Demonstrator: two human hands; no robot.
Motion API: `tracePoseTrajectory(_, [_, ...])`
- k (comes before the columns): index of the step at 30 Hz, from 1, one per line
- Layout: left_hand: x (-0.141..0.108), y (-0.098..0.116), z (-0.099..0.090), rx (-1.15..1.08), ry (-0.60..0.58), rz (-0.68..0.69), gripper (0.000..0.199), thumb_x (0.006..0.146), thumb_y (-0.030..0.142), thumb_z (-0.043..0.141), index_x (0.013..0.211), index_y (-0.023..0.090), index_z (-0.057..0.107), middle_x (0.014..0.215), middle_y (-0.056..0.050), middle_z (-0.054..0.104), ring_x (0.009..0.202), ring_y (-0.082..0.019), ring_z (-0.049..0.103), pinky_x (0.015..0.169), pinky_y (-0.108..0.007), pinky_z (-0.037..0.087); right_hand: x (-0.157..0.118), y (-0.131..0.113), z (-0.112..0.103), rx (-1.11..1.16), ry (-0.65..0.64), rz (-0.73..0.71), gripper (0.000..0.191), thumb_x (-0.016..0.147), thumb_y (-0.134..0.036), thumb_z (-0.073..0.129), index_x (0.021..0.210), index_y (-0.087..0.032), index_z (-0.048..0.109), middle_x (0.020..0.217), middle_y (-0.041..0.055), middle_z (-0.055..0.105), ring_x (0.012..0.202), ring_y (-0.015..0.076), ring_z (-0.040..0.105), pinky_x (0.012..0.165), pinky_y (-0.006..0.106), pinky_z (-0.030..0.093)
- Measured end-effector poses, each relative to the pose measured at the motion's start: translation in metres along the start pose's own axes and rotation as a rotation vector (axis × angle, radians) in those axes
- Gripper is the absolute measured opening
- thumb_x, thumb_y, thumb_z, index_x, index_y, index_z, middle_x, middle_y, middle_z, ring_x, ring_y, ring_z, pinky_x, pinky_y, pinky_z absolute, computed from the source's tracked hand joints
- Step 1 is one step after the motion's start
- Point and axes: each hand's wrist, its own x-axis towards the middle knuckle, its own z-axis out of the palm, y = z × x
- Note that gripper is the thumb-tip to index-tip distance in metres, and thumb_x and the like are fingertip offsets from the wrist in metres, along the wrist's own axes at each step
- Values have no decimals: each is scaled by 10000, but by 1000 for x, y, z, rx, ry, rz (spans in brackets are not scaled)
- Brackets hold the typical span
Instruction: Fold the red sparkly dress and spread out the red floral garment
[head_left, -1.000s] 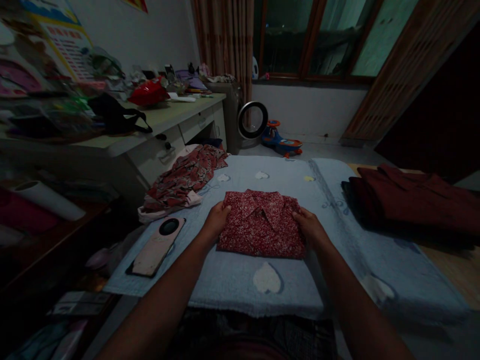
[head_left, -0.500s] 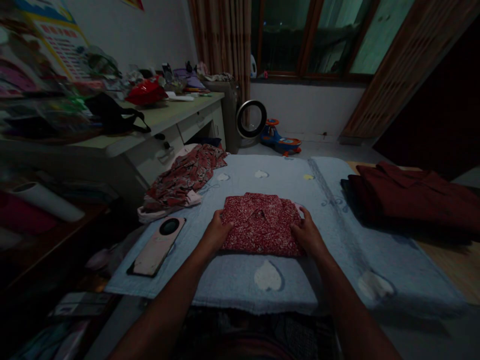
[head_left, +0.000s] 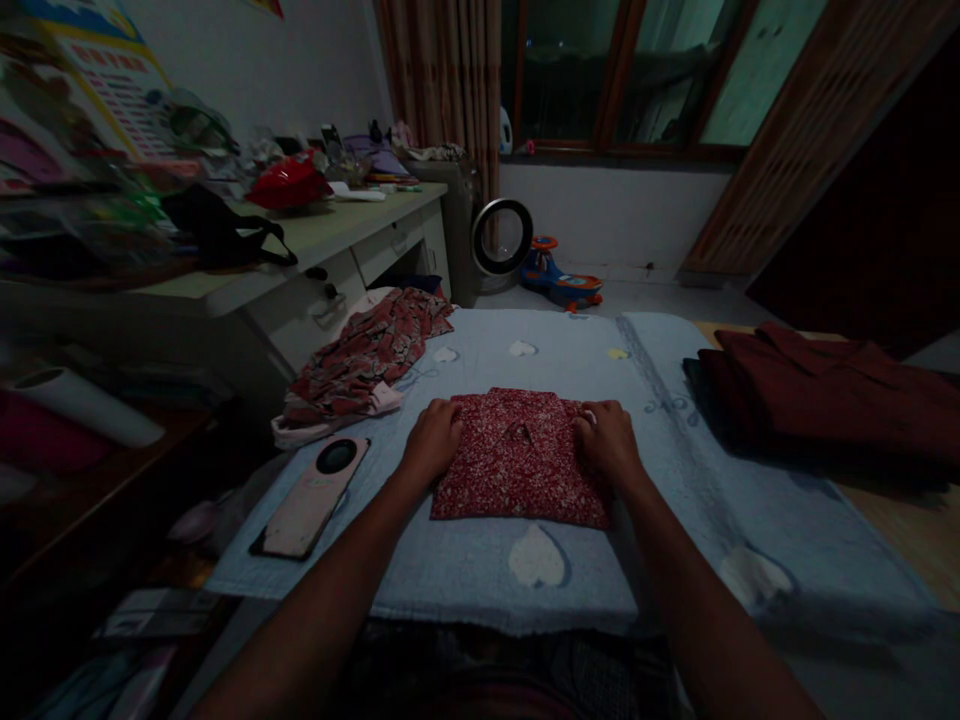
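A folded red shirt (head_left: 517,460) with a small pale print lies flat on the blue cloth (head_left: 577,585), its collar at the far side. At its left edge, near the far corner, my left hand (head_left: 433,440) is closed on the fabric with curled fingers. My right hand (head_left: 609,440) grips the opposite edge the same way, thumb on top. Both fists hide parts of the shirt's sides. To the left of my left hand lies a pink phone (head_left: 311,500) with a round black camera patch.
A crumpled patterned garment (head_left: 367,350) lies at the cloth's left edge. Dark red folded clothes (head_left: 840,400) are stacked at the right. A cluttered desk (head_left: 330,240) stands at the left, a washing machine (head_left: 461,235) with its door open behind it, and a ride-on toy (head_left: 559,278) on the floor.
Both hands have shifted toward the shirt's far corners, and their fingers have curled in more. The shirt's near edge now reaches slightly closer to me and spreads wider.
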Motion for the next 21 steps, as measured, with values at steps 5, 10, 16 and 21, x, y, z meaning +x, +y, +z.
tracePoseTrajectory(5, [30, 7, 7, 74, -125, 12, 323, 910, 196, 465, 1175, 164, 648, 1136, -116, 620, 1076, -238, 603, 937, -315, 451, 16, -20, 5, -123, -134, 33, 342, 912, -321, 530, 1196, -226, 696, 1137, 146, 642, 1064, 294, 548, 882, 381, 384])
tracePoseTrajectory(10, [38, 12, 2, 165, -181, 11, 231, 888, 213, 513, 1006, 201, 712, 961, -90, 643, 966, -251, 621, 823, -307, 448, 19, -24, 6, -128, -137, 18, 322, 933, -248, 462, 1128, -233, 718, 1103, 127, 666, 1044, 292, 557, 852, 386, 363])
tracePoseTrajectory(16, [34, 13, 6, 97, 47, -18, 226, 924, 221, 478, 1038, 218, 674, 1061, -73, 605, 950, -207, 614, 793, -281, 439, 18, -20, 11, -115, 40, 25, 276, 950, -251, 451, 1034, -197, 709, 1030, 114, 662, 1002, 260, 540, 839, 363, 336])
tracePoseTrajectory(21, [34, 3, 21, 21, -3, -90, 223, 909, 237, 503, 1069, 185, 649, 1081, -102, 621, 996, -232, 610, 843, -308, 447, 12, -21, 15, -160, 37, 81, 264, 925, -258, 500, 1078, -185, 703, 1092, 148, 637, 1033, 293, 515, 864, 395, 334])
